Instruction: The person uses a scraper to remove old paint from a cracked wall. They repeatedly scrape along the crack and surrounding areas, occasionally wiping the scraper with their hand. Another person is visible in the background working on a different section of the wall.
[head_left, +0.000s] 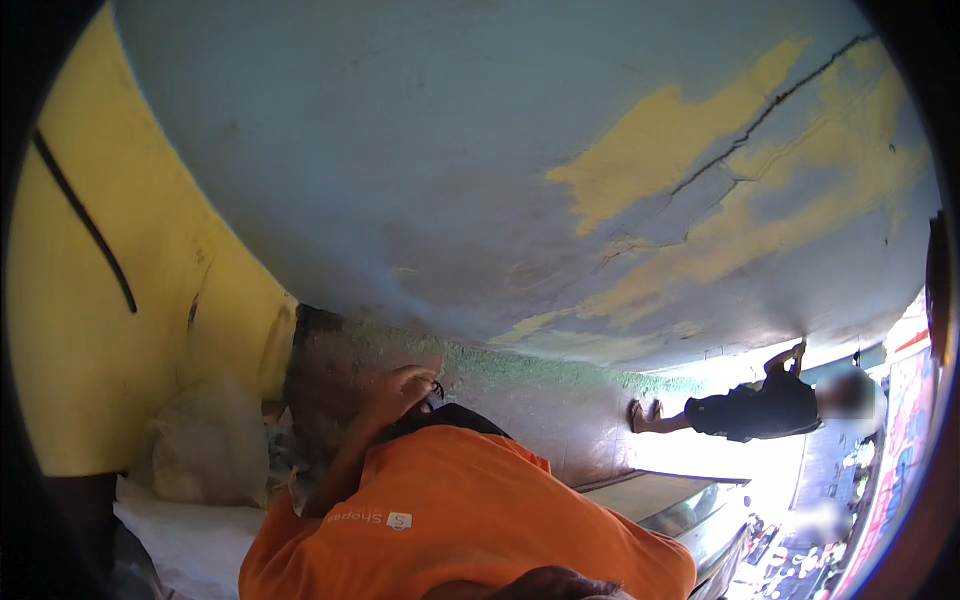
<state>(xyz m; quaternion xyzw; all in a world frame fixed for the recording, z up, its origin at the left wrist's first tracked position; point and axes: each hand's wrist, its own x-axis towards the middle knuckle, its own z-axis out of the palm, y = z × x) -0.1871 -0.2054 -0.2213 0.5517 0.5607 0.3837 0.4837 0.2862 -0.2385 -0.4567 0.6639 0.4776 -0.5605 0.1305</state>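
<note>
My left hand [402, 388] is in front of my body, beside the hem of my orange shirt [450, 500] and a dark garment [465, 419] at my waist. Its fingers are curled around or against a small dark looped thing [437, 391], too small to name. My left forearm rises from the lower left, past the shirt's side. No part of my right hand shows.
A grey-blue wall [420, 150] with peeled yellow patches and a long crack fills the top. A yellow wall [110, 300] stands left, near a translucent plastic bag [210, 440]. Another person [750, 410] in dark clothes, sideways in the picture, reaches to the wall by a bright opening.
</note>
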